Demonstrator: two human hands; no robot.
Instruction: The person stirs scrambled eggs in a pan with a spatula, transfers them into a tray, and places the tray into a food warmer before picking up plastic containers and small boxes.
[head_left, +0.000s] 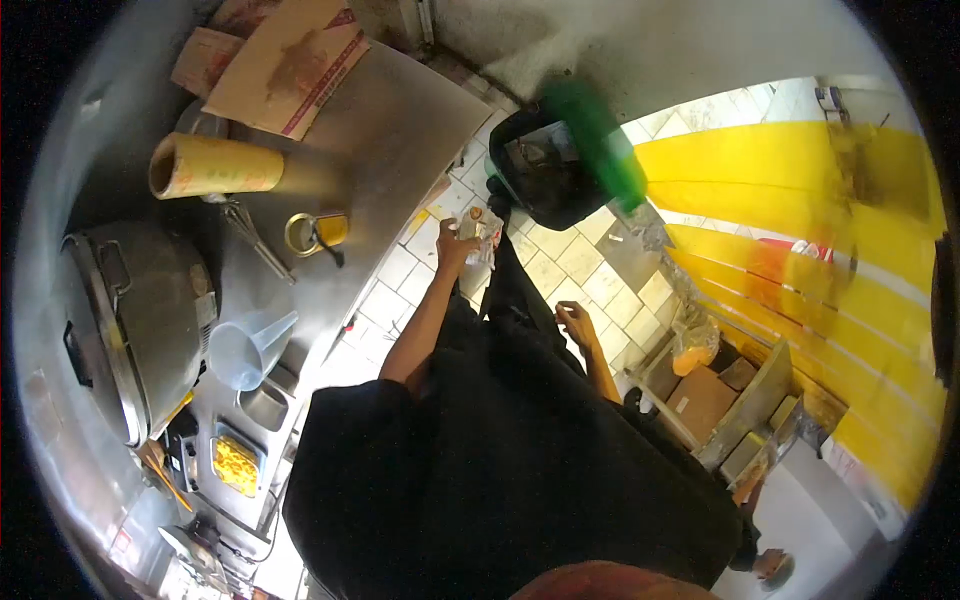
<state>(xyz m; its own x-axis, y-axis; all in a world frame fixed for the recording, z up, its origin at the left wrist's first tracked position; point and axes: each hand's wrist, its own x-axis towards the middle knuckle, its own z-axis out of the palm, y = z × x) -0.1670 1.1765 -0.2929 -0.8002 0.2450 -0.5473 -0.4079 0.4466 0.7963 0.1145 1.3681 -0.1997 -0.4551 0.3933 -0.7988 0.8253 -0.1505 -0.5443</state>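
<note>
My left hand (455, 248) is closed on a crumpled, whitish, see-through plastic package (483, 236) with brownish bits on it, held over the tiled floor. Just beyond it stands a trash bin (545, 205) with a black liner and dark refuse inside. Its green lid (600, 150) is raised and blurred. My right hand (574, 322) hangs lower, in front of my dark clothing, fingers loosely bent and with nothing visible in them. A dark shoe (498, 195) is close to the bin's near side.
Along the left, a steel counter (370, 120) carries cardboard (285, 65), a film roll (220, 165), a whisk (258, 240), a measuring jug (245, 350), a large pot (150, 320) and a tray of yellow pieces (235, 465). Yellow slats (750, 170) and a crate (740, 410) stand right. Another person's hand (770, 565) shows bottom right.
</note>
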